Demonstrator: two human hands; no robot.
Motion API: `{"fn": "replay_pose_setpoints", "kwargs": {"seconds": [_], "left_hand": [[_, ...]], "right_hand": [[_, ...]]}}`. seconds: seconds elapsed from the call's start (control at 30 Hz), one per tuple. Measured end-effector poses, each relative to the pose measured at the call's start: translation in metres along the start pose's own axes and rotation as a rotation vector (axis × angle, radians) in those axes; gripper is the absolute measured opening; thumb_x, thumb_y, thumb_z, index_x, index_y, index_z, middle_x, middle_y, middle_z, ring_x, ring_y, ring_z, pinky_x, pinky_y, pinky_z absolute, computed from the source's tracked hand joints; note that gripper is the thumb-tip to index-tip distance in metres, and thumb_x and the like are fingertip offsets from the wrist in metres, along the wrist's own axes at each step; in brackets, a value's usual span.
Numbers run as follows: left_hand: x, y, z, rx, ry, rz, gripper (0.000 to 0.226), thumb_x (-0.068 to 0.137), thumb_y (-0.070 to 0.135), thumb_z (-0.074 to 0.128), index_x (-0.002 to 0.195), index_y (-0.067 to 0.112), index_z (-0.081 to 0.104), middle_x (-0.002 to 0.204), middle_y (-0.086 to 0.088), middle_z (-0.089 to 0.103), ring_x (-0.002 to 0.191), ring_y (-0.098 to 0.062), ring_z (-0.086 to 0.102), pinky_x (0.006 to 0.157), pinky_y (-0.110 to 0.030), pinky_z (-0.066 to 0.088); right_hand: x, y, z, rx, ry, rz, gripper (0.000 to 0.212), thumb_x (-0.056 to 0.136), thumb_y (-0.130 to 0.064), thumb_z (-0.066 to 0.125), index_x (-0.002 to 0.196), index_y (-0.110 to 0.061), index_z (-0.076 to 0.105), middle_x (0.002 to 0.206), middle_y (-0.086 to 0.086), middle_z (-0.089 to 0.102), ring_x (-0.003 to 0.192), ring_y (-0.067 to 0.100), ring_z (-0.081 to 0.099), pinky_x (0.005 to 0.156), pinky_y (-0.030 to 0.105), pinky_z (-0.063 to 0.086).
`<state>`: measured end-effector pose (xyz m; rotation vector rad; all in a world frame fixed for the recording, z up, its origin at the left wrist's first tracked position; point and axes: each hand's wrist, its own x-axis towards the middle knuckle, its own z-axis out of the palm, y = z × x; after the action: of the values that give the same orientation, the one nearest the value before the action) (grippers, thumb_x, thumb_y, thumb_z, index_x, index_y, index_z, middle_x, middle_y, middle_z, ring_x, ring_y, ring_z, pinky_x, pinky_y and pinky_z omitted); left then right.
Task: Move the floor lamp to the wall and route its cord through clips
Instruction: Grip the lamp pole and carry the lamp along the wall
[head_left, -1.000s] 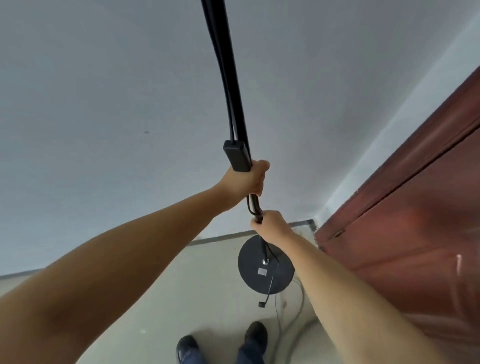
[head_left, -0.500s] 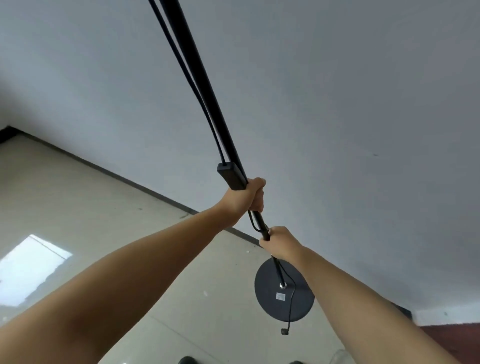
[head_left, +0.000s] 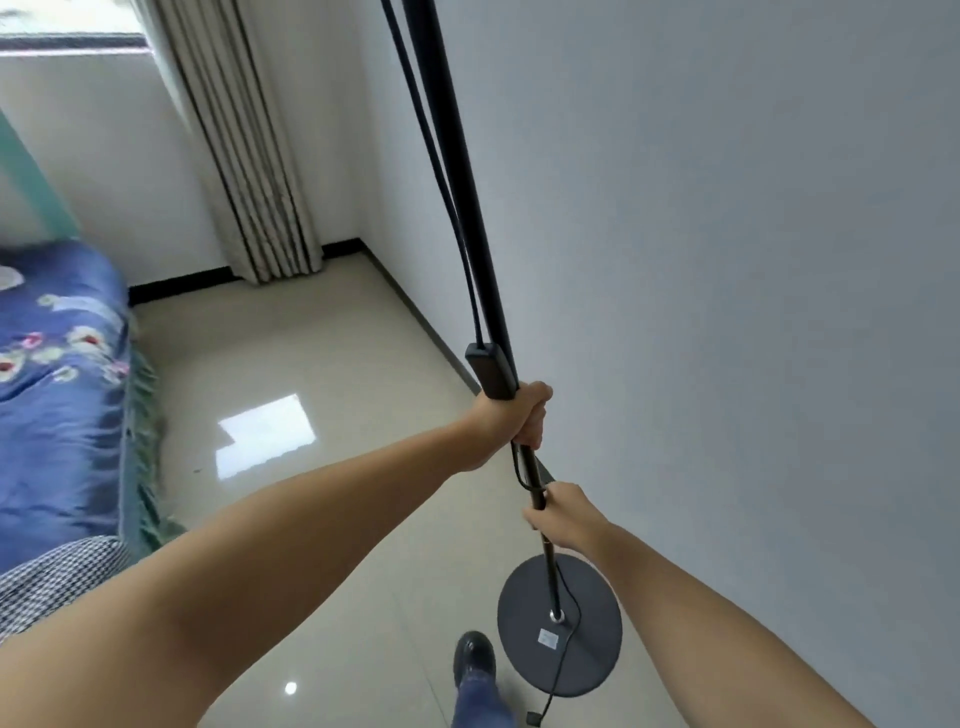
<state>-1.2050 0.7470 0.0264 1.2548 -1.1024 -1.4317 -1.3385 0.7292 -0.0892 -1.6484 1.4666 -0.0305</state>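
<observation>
The black floor lamp pole runs from the top of the view down to its round dark base, close to the white wall. My left hand is closed around the pole just below a black switch box on the cord. My right hand grips the pole lower down, above the base. The thin black cord hangs alongside the pole, loops between my hands, crosses the base and ends loose near a small plug on the floor. No clips are visible.
A bed with a blue flowered cover stands at the left. Striped curtains hang in the far corner. Glossy beige floor tiles lie between bed and wall. My shoe is beside the lamp base.
The view has swung left along the wall: the red door is gone and the bed and curtain have come into sight. Both hands keep the same grip on the pole.
</observation>
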Motion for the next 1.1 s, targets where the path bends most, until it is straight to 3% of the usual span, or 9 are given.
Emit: {"fn": "replay_pose_setpoints", "kwargs": {"seconds": [0.27,0.67,0.87,1.1], "left_hand": [[0.088,0.036,-0.197,0.020,0.245,0.019,0.047,0.086,0.010,0.039,0.043,0.022,0.024,0.037,0.009,0.026,0.038,-0.013,0.024,0.050,-0.026,0.027],[0.202,0.105,-0.511,0.004,0.477,0.084,0.046,0.086,0.006,0.037,0.046,0.020,0.020,0.040,0.007,0.021,0.044,-0.016,0.017,0.049,-0.026,0.023],[0.279,0.149,-0.670,0.050,0.444,0.097,0.046,0.086,0.006,0.036,0.045,0.020,0.022,0.038,0.007,0.024,0.041,-0.014,0.021,0.043,-0.020,0.030],[0.395,0.202,-0.803,0.103,0.337,0.071,0.048,0.085,0.003,0.034,0.044,0.021,0.020,0.034,0.010,0.022,0.038,-0.013,0.018,0.040,-0.019,0.025]], "right_hand": [[0.176,-0.175,0.038,-0.219,-0.166,-0.246,0.010,0.079,-0.016,0.053,0.073,-0.008,0.053,0.077,0.010,0.056,0.069,0.023,0.051,0.065,0.032,0.042],[0.409,-0.463,0.113,-0.333,-0.286,-0.384,0.018,0.083,-0.020,0.053,0.083,-0.004,0.060,0.083,0.012,0.058,0.072,0.025,0.052,0.067,0.033,0.042],[0.525,-0.602,0.138,-0.275,-0.254,-0.387,0.010,0.083,-0.018,0.052,0.079,-0.009,0.055,0.082,0.011,0.054,0.071,0.022,0.048,0.065,0.031,0.038],[0.651,-0.720,0.129,-0.205,-0.221,-0.370,0.006,0.080,-0.015,0.052,0.076,-0.010,0.052,0.078,0.011,0.051,0.070,0.022,0.044,0.064,0.032,0.034]]}}
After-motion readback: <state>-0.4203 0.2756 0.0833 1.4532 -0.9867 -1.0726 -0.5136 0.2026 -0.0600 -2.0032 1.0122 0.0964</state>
